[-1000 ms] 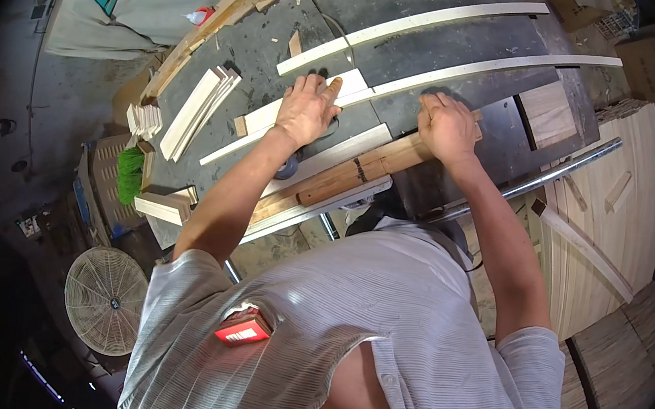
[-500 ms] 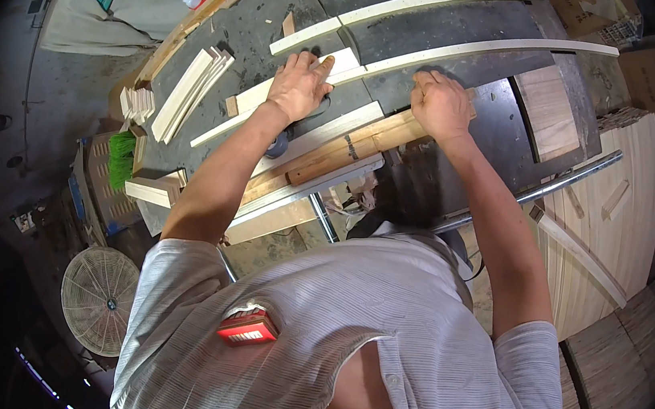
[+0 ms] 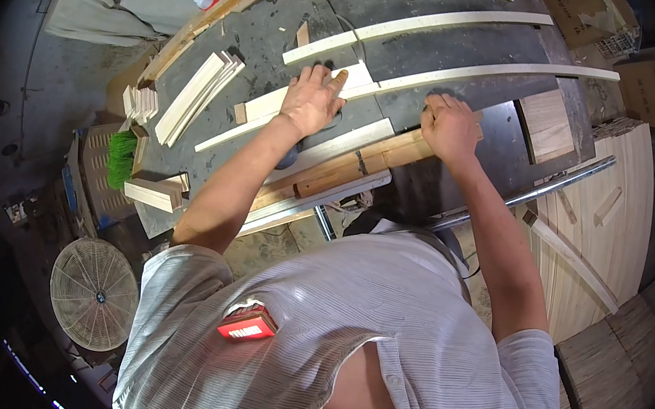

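Observation:
My left hand [image 3: 313, 99] rests with fingers spread on a short pale board [image 3: 351, 71] and beside a long narrow pale strip [image 3: 439, 78] on the dark worktop [image 3: 258, 31]. My right hand [image 3: 449, 128] is closed near the end of a thick tan wooden bar [image 3: 377, 160], just below that strip; what its fingers hold is hidden. A second long strip [image 3: 412, 28] lies farther back, parallel to the first. A bundle of pale slats [image 3: 194, 96] lies left of my left hand. A dark round object [image 3: 286, 158] shows partly under my left wrist.
A green brush [image 3: 119, 161] and short blocks [image 3: 151, 194] sit at the bench's left. A metal tube [image 3: 565, 179] runs along the near right edge beside large wooden panels [image 3: 604, 260]. A fan [image 3: 91, 295] stands lower left; cardboard boxes [image 3: 647, 91] are at upper right.
The view shifted slightly up and back down. Both hands keep about the same places on the bench and the same posture; the strips show no clear movement.

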{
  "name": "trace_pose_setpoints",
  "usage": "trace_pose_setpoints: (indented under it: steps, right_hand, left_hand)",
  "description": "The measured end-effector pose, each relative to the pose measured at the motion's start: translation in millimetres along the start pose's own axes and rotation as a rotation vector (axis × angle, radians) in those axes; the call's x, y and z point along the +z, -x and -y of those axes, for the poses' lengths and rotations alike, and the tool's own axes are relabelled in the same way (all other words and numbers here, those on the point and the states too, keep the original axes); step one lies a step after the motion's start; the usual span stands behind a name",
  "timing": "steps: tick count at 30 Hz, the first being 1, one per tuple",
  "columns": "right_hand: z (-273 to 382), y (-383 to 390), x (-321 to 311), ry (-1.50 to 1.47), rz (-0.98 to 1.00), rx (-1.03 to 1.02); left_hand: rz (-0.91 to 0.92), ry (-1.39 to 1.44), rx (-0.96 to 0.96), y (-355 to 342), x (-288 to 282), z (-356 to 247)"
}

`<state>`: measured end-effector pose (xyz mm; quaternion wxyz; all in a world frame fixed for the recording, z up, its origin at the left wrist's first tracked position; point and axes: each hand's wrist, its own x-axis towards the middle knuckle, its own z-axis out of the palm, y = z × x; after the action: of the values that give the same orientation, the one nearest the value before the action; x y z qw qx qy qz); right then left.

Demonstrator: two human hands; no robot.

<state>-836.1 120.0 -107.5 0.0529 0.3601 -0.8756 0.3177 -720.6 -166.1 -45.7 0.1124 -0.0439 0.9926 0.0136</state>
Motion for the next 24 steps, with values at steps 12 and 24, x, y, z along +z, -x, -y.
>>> trace_pose_setpoints:
  steps: [12,24]
  right_hand:
    - [6,-11,-17,0.002,0.122,0.059]
    - [-117,-255,-4,0.406,0.135,-0.016]
  left_hand:
    - [-0.099,0.342,-0.026,-30,-8,31]
    - [0.005,0.5,-0.044,-12,-113,37]
